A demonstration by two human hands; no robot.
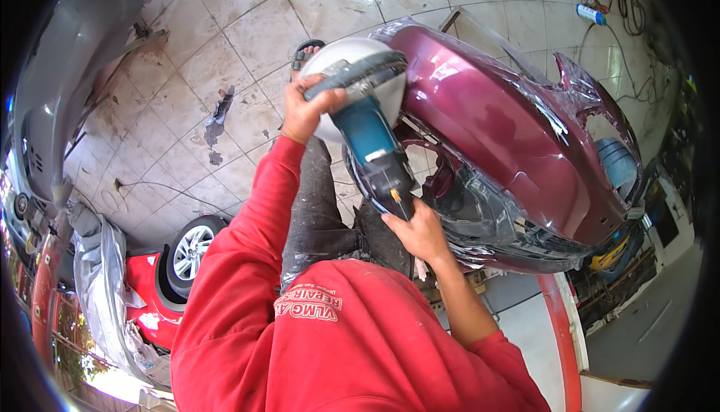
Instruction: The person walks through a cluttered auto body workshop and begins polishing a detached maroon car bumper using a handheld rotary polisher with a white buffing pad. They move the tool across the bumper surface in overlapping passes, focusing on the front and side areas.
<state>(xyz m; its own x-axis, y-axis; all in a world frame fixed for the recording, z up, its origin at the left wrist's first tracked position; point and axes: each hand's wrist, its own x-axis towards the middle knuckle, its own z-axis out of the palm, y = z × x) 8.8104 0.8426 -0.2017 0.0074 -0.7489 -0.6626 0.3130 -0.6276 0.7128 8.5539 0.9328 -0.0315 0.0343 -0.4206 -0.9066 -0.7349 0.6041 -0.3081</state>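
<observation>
I hold a blue and black power polisher with a round white pad at its far end. My left hand grips the black front handle over the pad. My right hand grips the tool's rear end. The pad's edge meets the near left end of a glossy maroon car bumper, which is partly wrapped in clear plastic film. My red sleeves and dark, paint-spattered trousers fill the lower middle of the view.
Stained floor tiles spread to the left and behind. A grey car panel stands at far left. A red car with a wheel sits lower left. Cables and a spray can lie top right; a blue barrel stands behind the bumper.
</observation>
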